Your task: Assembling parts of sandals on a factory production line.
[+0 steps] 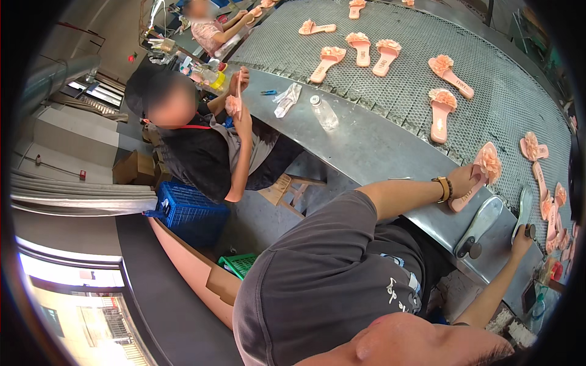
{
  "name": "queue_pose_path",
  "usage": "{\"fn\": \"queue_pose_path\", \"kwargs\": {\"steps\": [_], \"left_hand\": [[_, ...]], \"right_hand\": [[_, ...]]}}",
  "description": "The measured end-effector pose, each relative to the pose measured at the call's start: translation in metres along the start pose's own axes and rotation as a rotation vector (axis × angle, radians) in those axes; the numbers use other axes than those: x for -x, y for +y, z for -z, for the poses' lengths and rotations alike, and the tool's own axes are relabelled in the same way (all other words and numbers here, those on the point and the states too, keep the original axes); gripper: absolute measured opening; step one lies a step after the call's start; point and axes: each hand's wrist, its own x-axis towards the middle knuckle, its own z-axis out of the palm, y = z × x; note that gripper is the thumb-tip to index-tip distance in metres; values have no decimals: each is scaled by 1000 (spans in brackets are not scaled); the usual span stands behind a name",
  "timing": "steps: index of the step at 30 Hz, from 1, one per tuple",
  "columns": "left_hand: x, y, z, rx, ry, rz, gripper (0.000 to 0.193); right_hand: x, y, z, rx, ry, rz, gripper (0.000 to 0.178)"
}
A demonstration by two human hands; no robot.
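My left hand (pixel 462 181), with a watch on its wrist, is closed around a pink slipper (pixel 489 160) with a fabric flower on its strap. It holds the slipper over the metal table edge (pixel 390 152). To the right, my right hand (pixel 520 241) grips a pale, sole-shaped form (pixel 524 204) near its dark round knob; the form points up and away. A similar form (pixel 483 218) with a dark knob lies on the metal ledge between my hands. Just beyond them, several pink flowered slippers (pixel 533 146) rest on the mesh belt.
The mesh belt (pixel 390 97) carries more slippers (pixel 442 114) farther off. On the metal edge stand a clear bottle (pixel 324 114), crumpled white paper (pixel 288 99) and a small blue tool (pixel 268 93). A co-worker (pixel 207 128) at left holds another slipper. A blue crate (pixel 189 213) sits behind.
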Motion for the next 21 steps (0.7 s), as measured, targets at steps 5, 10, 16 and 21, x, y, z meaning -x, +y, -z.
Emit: {"fn": "queue_pose_path", "kwargs": {"steps": [5,10,16,21], "left_hand": [[2,-4,-1,12,44,-19,45],[3,9,-5,-22,3,38,48],[2,3,-12,-33,7,42,48],[-3,0,-20,-44,-7,12,46]], "right_hand": [[-2,-11,0,-41,-53,-55,26],[-4,10,10,-31,-100,-114,27],[-3,21,4,-131,-77,-55,20],[0,19,7,-124,-59,-31,24]]}}
